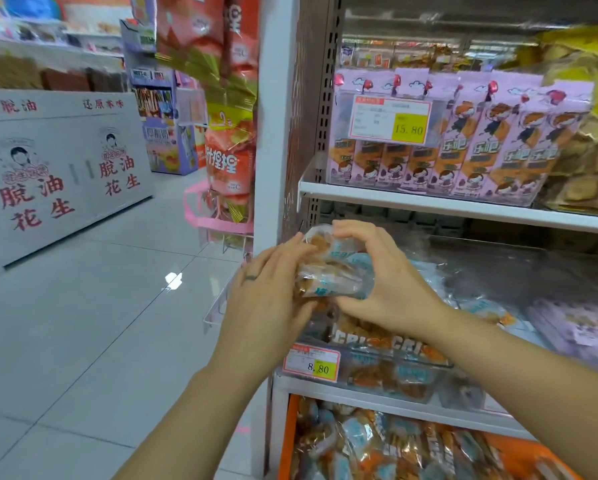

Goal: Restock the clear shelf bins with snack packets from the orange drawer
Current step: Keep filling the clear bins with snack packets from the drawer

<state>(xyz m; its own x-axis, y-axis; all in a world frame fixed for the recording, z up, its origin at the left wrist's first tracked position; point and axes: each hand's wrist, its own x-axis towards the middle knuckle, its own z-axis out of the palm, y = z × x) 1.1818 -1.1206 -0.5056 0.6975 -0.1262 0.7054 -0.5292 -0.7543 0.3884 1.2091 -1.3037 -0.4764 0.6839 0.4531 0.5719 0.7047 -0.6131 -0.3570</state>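
We hold a clutch of snack packets point(332, 271) between both hands: our right hand point(391, 282) curls over the top with the thumb beneath, and our left hand point(266, 296), a ring point(251, 277) on one finger, grips the near side. Just below our hands sits a clear bin point(412, 358) partly filled with the same blue-and-orange packets, a price tag point(311, 365) on its front. Lower still, the orange drawer point(285, 441) lies open, heaped with more packets point(377, 445). Above our hands, on a white shelf point(429, 204), another clear bin holds upright pink packets point(464, 150). To our left lies a pale tiled floor point(100, 306), with a white display box point(58, 168) bearing red characters beyond it.
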